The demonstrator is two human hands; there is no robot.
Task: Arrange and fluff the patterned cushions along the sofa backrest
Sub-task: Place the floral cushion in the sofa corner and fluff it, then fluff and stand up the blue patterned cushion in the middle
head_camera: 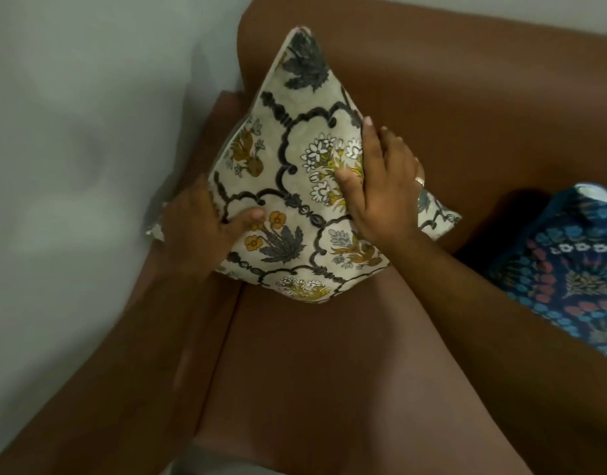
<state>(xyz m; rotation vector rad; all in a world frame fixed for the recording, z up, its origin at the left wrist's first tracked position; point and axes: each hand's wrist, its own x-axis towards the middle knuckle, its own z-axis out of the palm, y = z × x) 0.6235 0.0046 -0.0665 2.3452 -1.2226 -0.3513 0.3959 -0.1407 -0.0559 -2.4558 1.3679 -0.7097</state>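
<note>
Two hands were on the cream floral cushion (295, 186), head view only. It stood on one corner in the angle where the sofa armrest (178, 303) met the backrest (449, 97), its long diagonal running from the top point near the backrest edge down to the bottom corner on the seat (329, 389). My left hand (206, 231) clasped the left corner, thumb on the printed face, other fingers hidden behind, so it was closed on the fabric. My right hand (384, 186) lay flat on the right half, fingers extended and together, pressing and not gripping. The cushion sat directly ahead, between both hands; neither was clearly nearer. A blue patterned cushion (569, 269) lay to the right on the seat, apart from the first. Judgement: the next move turned on squeezing the two side corners inward to plump the filling.
</note>
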